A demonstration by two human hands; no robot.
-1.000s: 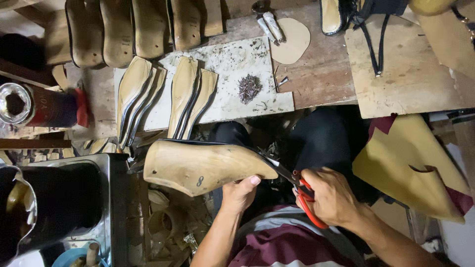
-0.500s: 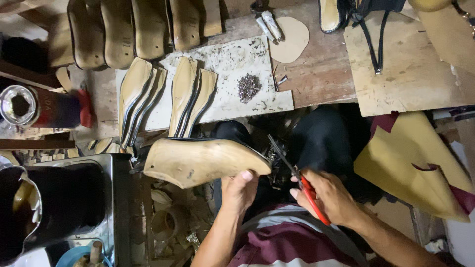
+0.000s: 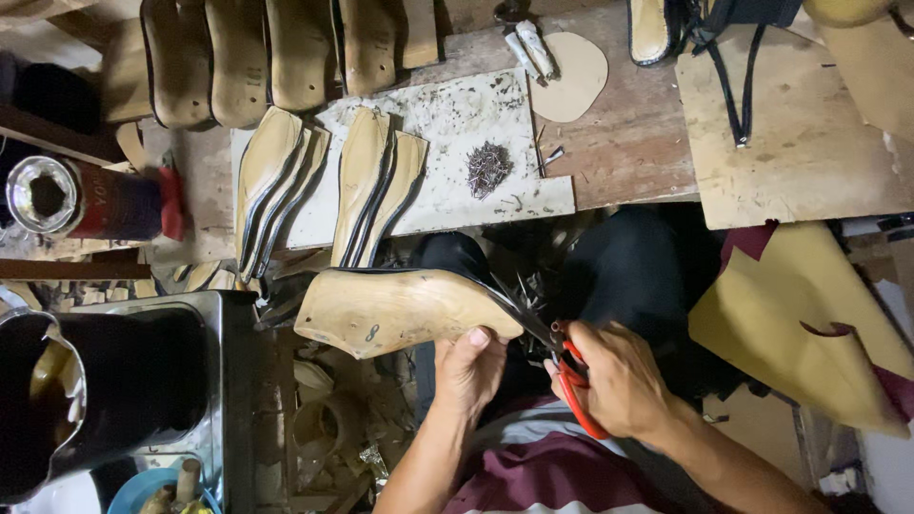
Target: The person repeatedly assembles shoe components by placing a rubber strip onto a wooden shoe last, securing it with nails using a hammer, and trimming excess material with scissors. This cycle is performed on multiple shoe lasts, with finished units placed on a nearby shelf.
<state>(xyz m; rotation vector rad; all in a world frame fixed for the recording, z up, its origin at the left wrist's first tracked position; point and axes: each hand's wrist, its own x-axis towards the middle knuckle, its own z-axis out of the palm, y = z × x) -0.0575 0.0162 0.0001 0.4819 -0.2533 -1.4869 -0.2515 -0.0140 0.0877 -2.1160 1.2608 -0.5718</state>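
Now the left hand [image 3: 468, 369] grips the wooden shoe form [image 3: 395, 309] over the lap, while the right hand [image 3: 617, 379] squeezes red-handled pliers [image 3: 571, 381] at its toe, below the table [image 3: 628, 143].

Dim, warm overhead light; deep shadows below, mostly sharp.

The left hand [image 3: 469, 369] reaches up from the lower middle, forearm bare, palm turned away, fingers curled in a grip with the thumb tip on top. The right hand [image 3: 614, 379] sits just beside it, fist closed in a grip, knuckles up, its forearm running down toward the lower right corner.
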